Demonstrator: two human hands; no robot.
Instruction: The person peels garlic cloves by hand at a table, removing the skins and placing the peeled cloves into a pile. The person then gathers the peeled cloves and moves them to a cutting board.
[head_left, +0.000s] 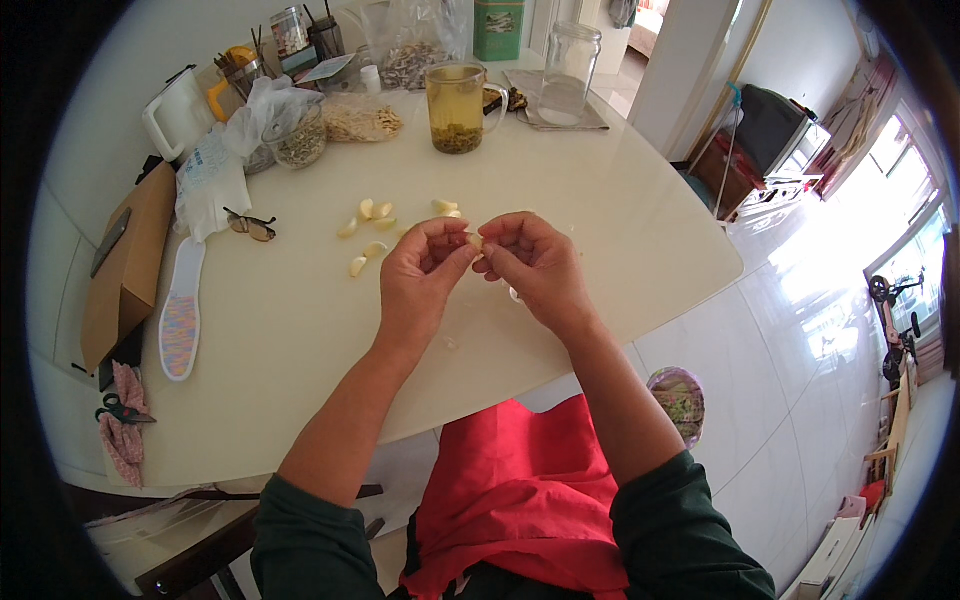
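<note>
Above the pale tabletop (300, 315), my left hand (421, 266) and my right hand (541, 270) meet fingertip to fingertip. Both pinch a small garlic clove (474, 241) between thumbs and index fingers; the fingers partly cover it. Several pale, peeled-looking garlic cloves (365, 209) lie loose on the table to the left of and beyond my left hand. Beside my right hand, a small whitish piece (515, 295) is mostly hidden by that hand. Thin scraps of skin (450, 343) lie on the tabletop near my wrists.
Beyond my hands stand a glass mug of tea (456, 112) and a lidded glass jar (564, 79). At left are folded glasses (252, 225), a shoe insole (182, 315), a cardboard box (131, 277) and scissors (124, 410) on cloth. A waste basket (677, 405) stands on the floor at right.
</note>
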